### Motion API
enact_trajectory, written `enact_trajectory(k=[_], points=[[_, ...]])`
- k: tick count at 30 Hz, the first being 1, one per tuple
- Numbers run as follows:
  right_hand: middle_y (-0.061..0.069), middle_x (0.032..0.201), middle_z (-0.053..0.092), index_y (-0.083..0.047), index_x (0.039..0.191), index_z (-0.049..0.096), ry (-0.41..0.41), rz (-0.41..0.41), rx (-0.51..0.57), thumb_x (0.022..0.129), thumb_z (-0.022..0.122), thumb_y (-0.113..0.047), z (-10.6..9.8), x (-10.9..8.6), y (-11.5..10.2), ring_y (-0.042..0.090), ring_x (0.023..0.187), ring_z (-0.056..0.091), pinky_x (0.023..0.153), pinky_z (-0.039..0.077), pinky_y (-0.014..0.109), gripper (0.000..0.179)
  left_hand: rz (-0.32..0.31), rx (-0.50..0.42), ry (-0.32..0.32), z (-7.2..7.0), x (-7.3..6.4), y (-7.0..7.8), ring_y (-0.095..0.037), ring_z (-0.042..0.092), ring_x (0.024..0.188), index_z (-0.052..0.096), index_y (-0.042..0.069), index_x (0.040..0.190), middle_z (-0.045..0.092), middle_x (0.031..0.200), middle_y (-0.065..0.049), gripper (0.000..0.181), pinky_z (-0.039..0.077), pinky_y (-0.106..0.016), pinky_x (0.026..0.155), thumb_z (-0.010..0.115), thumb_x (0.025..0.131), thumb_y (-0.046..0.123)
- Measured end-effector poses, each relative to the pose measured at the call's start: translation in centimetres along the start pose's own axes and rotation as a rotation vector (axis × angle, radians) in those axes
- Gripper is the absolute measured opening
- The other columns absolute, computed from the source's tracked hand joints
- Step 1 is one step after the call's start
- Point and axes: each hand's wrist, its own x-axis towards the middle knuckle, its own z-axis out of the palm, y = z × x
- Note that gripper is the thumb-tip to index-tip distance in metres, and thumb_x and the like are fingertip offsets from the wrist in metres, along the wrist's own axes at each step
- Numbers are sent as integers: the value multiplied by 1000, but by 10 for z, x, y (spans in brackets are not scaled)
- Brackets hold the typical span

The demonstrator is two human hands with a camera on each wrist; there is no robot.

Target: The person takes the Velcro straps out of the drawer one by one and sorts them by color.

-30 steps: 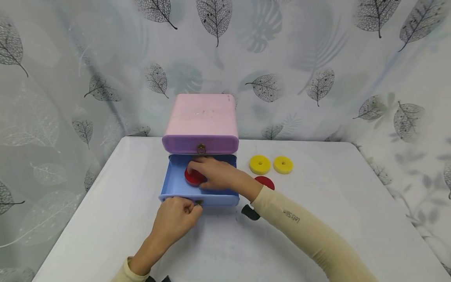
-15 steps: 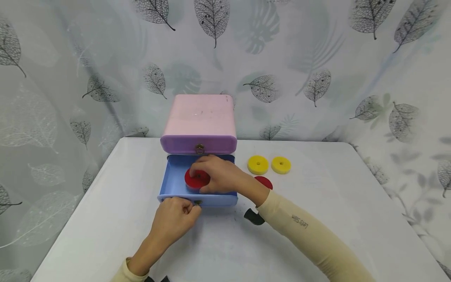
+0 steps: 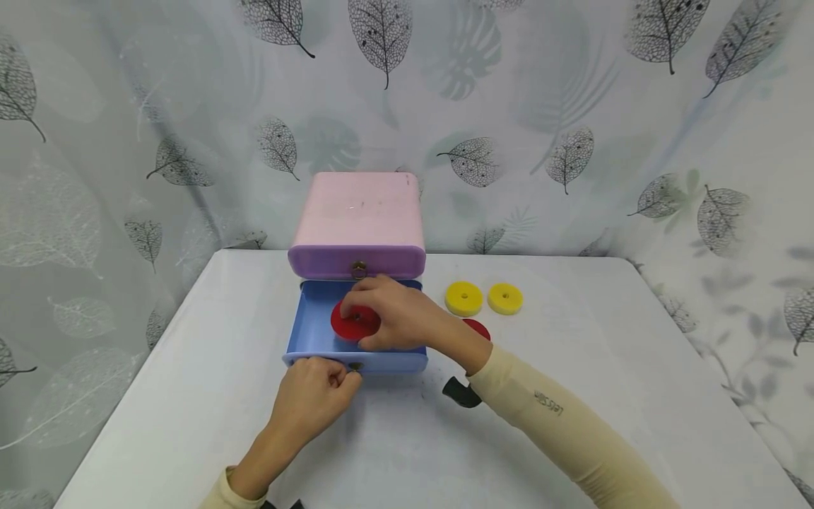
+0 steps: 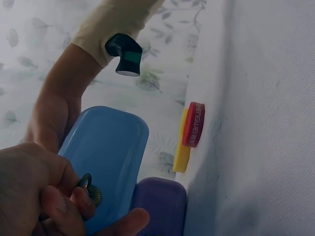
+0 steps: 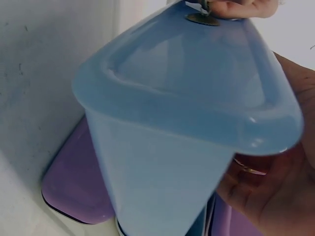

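Observation:
A small chest with a pink top (image 3: 365,208) and a purple upper drawer front (image 3: 356,262) stands at the table's back. Its blue drawer (image 3: 310,318) below is pulled out. My left hand (image 3: 311,396) grips the brass ring pull (image 4: 86,181) on the blue front, fingers curled at the ring in the left wrist view. Inside the drawer, my right hand (image 3: 403,314) holds a thick red disc (image 3: 351,326) by its far and near edges, the disc tilted slightly. In the right wrist view the drawer front (image 5: 187,73) hides that disc and part of the right hand.
On the white table (image 3: 572,332), right of the chest, lie two yellow discs (image 3: 463,298) with small centre holes. Another red disc (image 3: 478,329) is partly covered by the right forearm; lettering shows on its edge in the left wrist view. Leaf-patterned cloth hangs behind.
My right hand and the red disc have shifted slightly right within the drawer, and more of the disc's top shows. The left hand stays at the pull; the drawer remains out.

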Motion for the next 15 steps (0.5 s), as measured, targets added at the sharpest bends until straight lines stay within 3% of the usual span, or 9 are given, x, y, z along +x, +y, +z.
enact_trajectory(k=[15], points=[[-3, 130, 62, -22, 120, 71, 58, -2, 28, 78, 90, -23, -13, -10, 3, 16, 119, 51, 90, 52, 30, 46, -13, 20, -3, 1, 0, -1, 5, 21, 43, 38, 21, 49, 25, 46, 20, 45, 16, -21, 43, 65, 81, 7]])
